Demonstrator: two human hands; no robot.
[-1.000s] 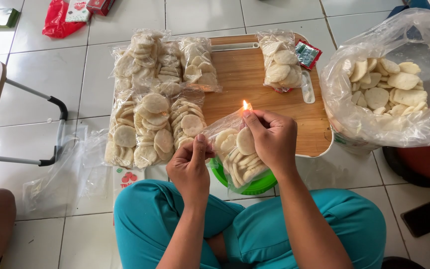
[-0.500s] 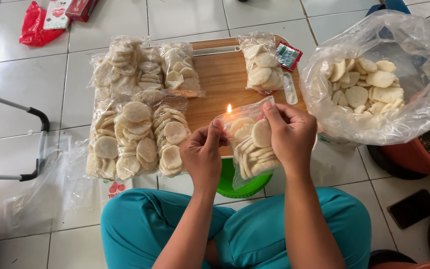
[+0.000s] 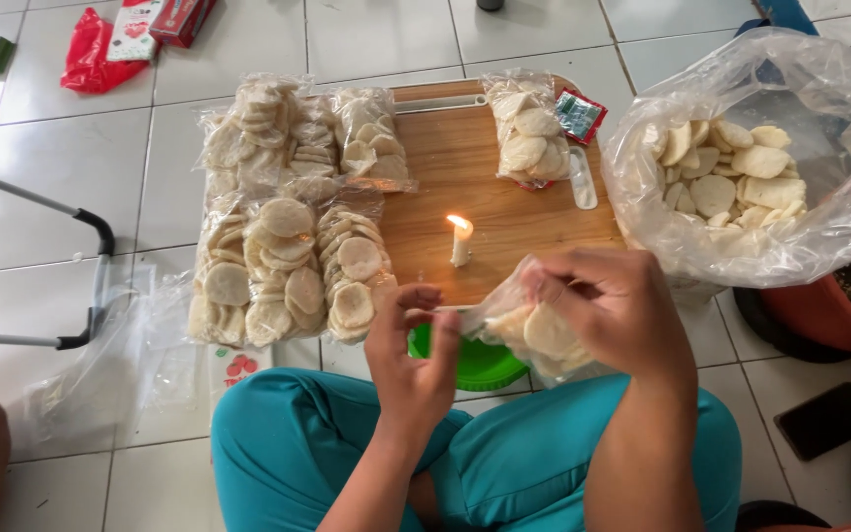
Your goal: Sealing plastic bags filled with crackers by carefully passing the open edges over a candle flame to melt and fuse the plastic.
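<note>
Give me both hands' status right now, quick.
Left hand: closed, pinching the edge of the small clear bag of crackers.
Right hand: closed, gripping the same bag, just in front of the lit candle.

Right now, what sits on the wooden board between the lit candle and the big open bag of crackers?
In the head view, nothing stands between the candle and the big bag: only bare board. A small cracker bag and a white stick lie further back.

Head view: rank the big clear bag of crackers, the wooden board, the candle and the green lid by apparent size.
1. Wooden board, partly covered, and big clear bag of crackers: too alike to rank.
2. Green lid, partly hidden by the hands.
3. Candle.
</note>
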